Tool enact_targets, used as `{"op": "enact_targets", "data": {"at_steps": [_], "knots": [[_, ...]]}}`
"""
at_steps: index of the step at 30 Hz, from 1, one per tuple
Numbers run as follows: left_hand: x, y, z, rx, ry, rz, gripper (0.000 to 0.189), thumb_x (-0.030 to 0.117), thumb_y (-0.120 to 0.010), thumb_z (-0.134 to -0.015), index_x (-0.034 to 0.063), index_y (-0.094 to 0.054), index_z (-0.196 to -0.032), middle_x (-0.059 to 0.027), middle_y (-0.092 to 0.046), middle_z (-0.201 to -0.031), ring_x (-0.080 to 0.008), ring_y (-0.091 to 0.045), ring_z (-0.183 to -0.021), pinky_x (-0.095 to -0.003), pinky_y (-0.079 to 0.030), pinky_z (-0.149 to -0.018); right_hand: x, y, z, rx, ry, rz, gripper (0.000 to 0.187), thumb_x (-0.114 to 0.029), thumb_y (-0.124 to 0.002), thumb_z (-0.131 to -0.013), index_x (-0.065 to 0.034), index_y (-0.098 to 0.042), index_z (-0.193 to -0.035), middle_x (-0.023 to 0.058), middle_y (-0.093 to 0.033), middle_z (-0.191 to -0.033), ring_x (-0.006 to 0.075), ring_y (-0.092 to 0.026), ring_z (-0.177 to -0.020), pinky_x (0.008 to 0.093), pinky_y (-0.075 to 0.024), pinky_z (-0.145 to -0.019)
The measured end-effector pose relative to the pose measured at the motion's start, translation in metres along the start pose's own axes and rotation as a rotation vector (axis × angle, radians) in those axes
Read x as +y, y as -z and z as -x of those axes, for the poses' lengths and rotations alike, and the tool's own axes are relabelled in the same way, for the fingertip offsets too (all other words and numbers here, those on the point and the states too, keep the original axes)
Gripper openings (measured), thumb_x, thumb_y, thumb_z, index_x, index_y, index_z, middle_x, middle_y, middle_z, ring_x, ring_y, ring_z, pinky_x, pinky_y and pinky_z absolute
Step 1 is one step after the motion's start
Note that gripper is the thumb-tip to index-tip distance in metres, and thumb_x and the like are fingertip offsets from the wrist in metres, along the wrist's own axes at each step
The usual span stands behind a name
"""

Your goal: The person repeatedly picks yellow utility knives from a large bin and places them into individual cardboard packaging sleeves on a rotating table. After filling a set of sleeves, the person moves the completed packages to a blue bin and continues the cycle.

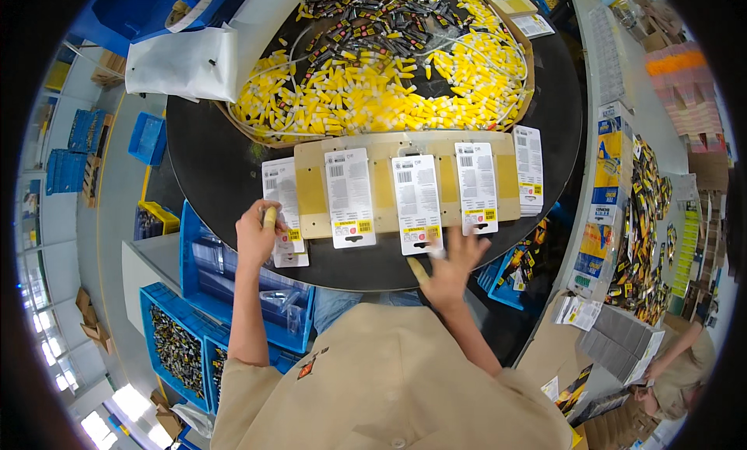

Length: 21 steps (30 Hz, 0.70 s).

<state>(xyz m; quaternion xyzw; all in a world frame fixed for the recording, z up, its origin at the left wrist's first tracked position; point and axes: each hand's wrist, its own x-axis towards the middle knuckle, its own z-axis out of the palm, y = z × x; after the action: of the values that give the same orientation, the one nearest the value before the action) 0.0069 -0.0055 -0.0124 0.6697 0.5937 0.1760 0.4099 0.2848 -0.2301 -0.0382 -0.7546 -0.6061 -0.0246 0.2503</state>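
Note:
Three printed backing cards lie across a wooden jig board (383, 208) with tan strips: a left card (352, 196), a middle card (418, 199) and a right card (475, 181). My left hand (257, 231) rests at the edge of a stack of similar cards (281, 184), its fingers curled over them. A yellow finger cot covers one digit. Whether it pinches a card is hidden. My right hand (452, 269), blurred, has its fingers spread over the lower ends of the middle and right cards. It also wears finger covers, and nothing shows in its grasp.
A cardboard-rimmed tray (530, 88) of yellow-capped tubes sits behind the board on the round black table (204, 152). More cards (528, 164) are stacked at right. Blue bins (189, 263) stand below left. A co-worker (680, 362) is at the far right bench.

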Motion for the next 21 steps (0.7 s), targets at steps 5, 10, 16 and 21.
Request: {"op": "enact_targets", "data": {"at_steps": [5,10,16,21], "knots": [[-0.018,0.026,0.001,0.237,0.043,0.186,0.021,-0.002,-0.047,-0.096,-0.0007,-0.064,-0.109,-0.0129,-0.068,-0.09,-0.015,-0.068,-0.079,-0.0263,-0.054,-0.068,0.054,0.007,0.009,0.556,-0.855,-0.557,0.018,-0.022,-0.055,-0.098,-0.0041,-0.056,-0.1,0.0087,-0.064,-0.087,0.0176,-0.059,-0.069,0.0301,-0.0464,-0.059],[-0.007,0.025,0.018,0.239,-0.036,0.124,0.026,0.004,-0.052,-0.096,0.0042,-0.064,-0.118,-0.0084,-0.067,-0.088,-0.0112,-0.064,-0.08,-0.0254,-0.05,-0.077,0.183,-0.029,0.153,1.07,-1.367,-1.312,0.031,-0.037,-0.043,-0.104,-0.0071,-0.049,-0.1,0.0023,-0.052,-0.075,0.0104,-0.037,-0.053,0.0255,-0.0305,-0.047],[0.032,-0.012,0.012,0.202,-0.142,0.207,0.031,0.008,-0.056,-0.094,0.0072,-0.06,-0.125,-0.0082,-0.068,-0.08,-0.0097,-0.061,-0.069,-0.0253,-0.048,-0.066,0.196,-0.021,0.158,1.094,-1.529,-1.459,0.058,-0.041,-0.044,-0.102,-0.001,-0.031,-0.143,0.0223,-0.056,-0.126,0.0326,-0.059,-0.118,0.0388,-0.0472,-0.097],[0.064,-0.03,0.003,0.136,-0.061,0.246,0.036,0.008,-0.055,-0.095,0.0098,-0.053,-0.131,-0.0061,-0.062,-0.071,-0.0092,-0.059,-0.058,-0.0257,-0.048,-0.056,0.087,0.02,0.042,-0.066,-0.309,0.12,0.068,-0.032,-0.071,-0.084,-0.0083,-0.044,-0.142,0.0188,-0.036,-0.148,0.0382,-0.031,-0.139,0.0561,-0.0154,-0.115]]}}
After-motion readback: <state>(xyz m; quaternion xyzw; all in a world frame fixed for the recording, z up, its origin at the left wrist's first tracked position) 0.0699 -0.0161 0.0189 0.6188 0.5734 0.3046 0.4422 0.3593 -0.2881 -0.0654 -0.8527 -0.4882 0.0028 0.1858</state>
